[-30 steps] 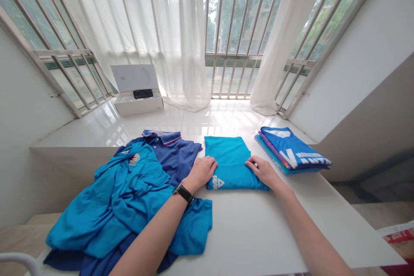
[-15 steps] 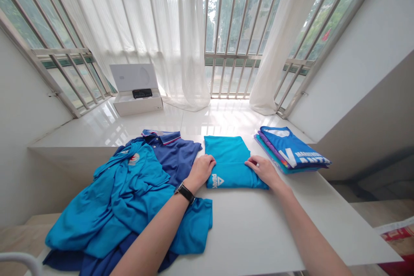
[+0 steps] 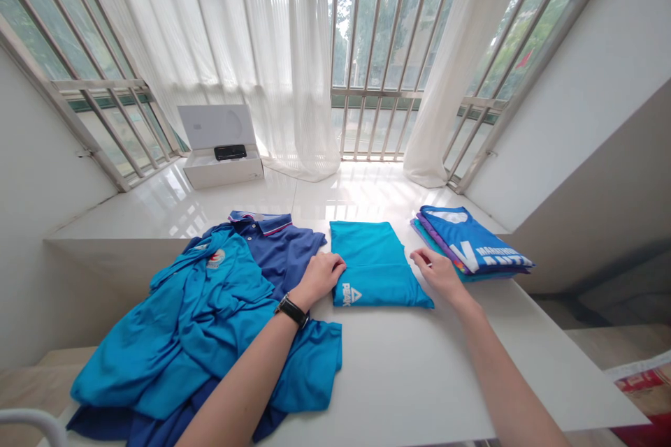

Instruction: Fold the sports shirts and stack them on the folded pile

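Observation:
A teal T-shirt (image 3: 374, 244), folded into a flat rectangle with a white PEAK logo at its lower left, lies on the white table. My left hand (image 3: 322, 276), with a black-strapped watch at the wrist, pinches the shirt's left edge where the fold crosses it. Just off the right edge is my right hand (image 3: 440, 276), its fingers loosely bent and slightly apart, with no cloth in them. Left of the folded shirt, a crumpled teal shirt (image 3: 210, 314) lies over a dark blue polo shirt (image 3: 288, 251).
A stack of folded shirts (image 3: 472, 244), a blue one on top, sits at the right on the white table (image 3: 409, 377). An open white box (image 3: 225, 171) holding a black device (image 3: 231, 152) stands on the sill by the curtain (image 3: 298, 84) and barred window.
My right hand has let go of the folded shirt's right edge and moved slightly right. The left hand has shifted a little left and stays at the left edge.

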Tool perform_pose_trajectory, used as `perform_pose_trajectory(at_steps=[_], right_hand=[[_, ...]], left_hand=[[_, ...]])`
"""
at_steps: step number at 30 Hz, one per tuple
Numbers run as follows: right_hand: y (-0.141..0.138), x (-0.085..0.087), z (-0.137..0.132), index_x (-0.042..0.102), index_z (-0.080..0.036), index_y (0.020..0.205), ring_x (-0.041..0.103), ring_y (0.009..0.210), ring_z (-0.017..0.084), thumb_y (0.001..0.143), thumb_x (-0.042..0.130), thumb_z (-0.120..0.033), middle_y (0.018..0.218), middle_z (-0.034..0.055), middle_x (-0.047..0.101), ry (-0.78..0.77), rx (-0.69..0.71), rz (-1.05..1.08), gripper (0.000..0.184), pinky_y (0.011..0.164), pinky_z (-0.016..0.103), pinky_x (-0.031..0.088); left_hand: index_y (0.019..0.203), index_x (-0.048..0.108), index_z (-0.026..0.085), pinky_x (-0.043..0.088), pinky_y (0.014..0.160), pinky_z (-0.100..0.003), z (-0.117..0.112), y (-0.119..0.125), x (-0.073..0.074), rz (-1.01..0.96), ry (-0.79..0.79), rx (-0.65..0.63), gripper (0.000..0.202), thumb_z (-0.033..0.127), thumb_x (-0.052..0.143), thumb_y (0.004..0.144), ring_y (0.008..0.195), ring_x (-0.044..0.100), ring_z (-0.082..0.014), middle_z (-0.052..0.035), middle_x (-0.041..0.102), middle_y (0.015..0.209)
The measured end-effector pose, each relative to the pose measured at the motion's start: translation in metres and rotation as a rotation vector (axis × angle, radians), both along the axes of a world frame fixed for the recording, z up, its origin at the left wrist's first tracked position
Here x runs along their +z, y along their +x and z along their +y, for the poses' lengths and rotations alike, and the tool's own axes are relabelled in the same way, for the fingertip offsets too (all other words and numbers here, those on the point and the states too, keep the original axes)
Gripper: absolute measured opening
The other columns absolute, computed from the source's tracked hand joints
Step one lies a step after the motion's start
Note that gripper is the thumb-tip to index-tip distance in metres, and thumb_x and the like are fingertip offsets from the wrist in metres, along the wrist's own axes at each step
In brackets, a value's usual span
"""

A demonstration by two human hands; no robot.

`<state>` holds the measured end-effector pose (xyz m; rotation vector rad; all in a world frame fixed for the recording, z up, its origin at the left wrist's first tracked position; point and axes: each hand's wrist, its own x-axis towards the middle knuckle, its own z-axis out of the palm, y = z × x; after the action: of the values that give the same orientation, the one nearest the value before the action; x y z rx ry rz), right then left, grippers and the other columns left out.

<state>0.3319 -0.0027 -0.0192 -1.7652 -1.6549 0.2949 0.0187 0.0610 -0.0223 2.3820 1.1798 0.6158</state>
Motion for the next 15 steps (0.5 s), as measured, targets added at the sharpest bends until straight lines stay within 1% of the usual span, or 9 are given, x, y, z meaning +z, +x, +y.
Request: perform_pose_trajectory(at_steps=[4,8,12,15], right_hand=[[-0.009,0.002,-0.001,0.069,-0.023,0.086,0.065,0.072,0.021,0.089,0.053,-0.056,0.085,0.0056,0.073,-0.057,0.094,-0.014,0.037,0.066,0.031,0.049],[-0.015,0.001,-0.001,0.067,-0.023,0.078,0.063,0.076,0.021,0.088,0.055,-0.054,0.087,0.0056,0.069,-0.057,0.172,-0.06,0.035,0.069,0.032,0.049],[-0.015,0.0,-0.001,0.064,-0.023,0.077,0.062,0.074,0.02,0.091,0.051,-0.051,0.082,0.0046,0.068,-0.051,0.177,-0.058,0.034,0.068,0.031,0.047],[-0.016,0.0,-0.001,0.062,-0.024,0.078,0.06,0.07,0.021,0.092,0.048,-0.051,0.075,0.0035,0.067,-0.087,0.161,-0.065,0.034,0.066,0.032,0.045]], left_hand=[[0.089,0.071,0.022,0.047,0.081,-0.03,-0.002,0.004,0.003,0.044,0.002,0.024,0.025,0.03,0.048,0.097,0.089,0.063,-0.0206,-0.0057,0.073,0.095],[0.088,0.07,0.021,0.046,0.08,-0.03,-0.004,0.005,0.004,0.055,0.019,0.047,0.024,0.03,0.049,0.097,0.089,0.063,-0.0213,-0.0059,0.073,0.094],[0.089,0.069,0.021,0.046,0.08,-0.03,-0.006,0.005,0.005,0.068,0.025,0.075,0.019,0.029,0.052,0.096,0.091,0.063,-0.022,-0.0057,0.073,0.095],[0.095,0.069,0.021,0.045,0.079,-0.03,-0.007,0.004,0.006,0.05,0.036,0.06,0.017,0.027,0.053,0.096,0.091,0.063,-0.0223,-0.0052,0.073,0.095]])
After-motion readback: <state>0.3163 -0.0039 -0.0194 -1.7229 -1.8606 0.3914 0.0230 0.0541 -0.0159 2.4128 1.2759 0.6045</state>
